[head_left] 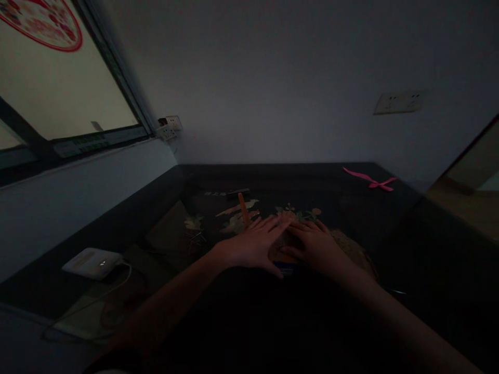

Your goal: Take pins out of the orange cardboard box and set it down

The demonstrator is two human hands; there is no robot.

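Both hands reach over the dark table and meet above a brownish item [287,255] with a blue patch near its front edge; dim light hides its kind. My left hand [257,244] lies across its left side, fingers stretched and thumb spread toward me. From the right, my right hand [315,241] rests on it with fingers extended, the fingertips of both hands close together. An orange stick-like piece [244,210] points away from me just beyond the left hand. Beside the right wrist is a brown, rough-textured rounded thing [349,249], partly covered by the forearm.
A white box-like device [92,263] with a cable lies at the left. Small thin metal-looking pieces [197,237] are left of the hands. A pink ribbon [372,180] lies at the back right. A dark bar [237,194] is near the back; walls border the table behind and left.
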